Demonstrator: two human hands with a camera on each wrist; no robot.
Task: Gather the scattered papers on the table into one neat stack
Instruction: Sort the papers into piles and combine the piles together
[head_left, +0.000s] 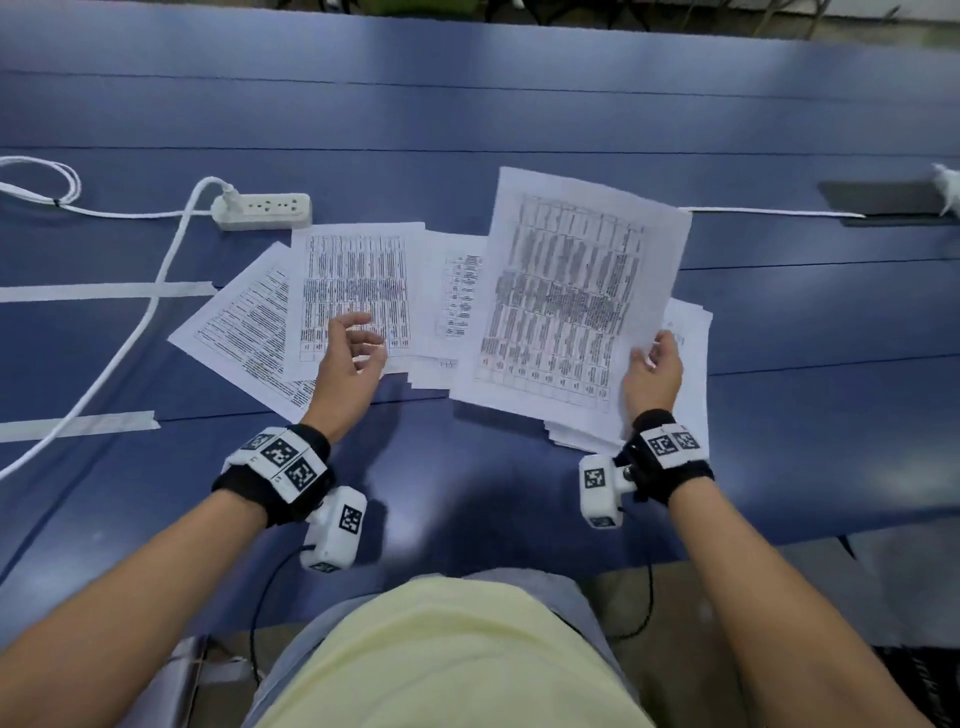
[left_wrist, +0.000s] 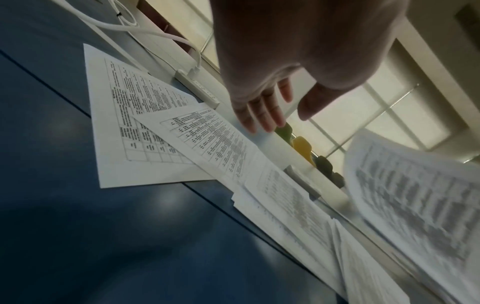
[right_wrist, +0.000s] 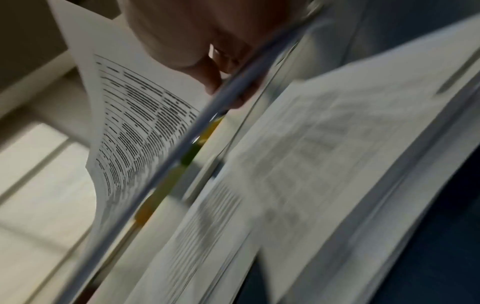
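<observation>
White printed sheets lie scattered over the blue table. My right hand pinches the right edge of a large sheet, which is lifted above a low pile of papers. In the right wrist view my thumb lies on that raised sheet, with blurred papers beneath. My left hand hovers with relaxed fingers over an upright sheet that overlaps a slanted sheet. A further sheet lies between the two groups. The left wrist view has my left hand above the flat sheets, holding nothing.
A white power strip with a thick white cable lies behind and left of the papers. Strips of white tape mark the table at the left. A dark flat object sits at the far right. The table's near edge is just in front of my body.
</observation>
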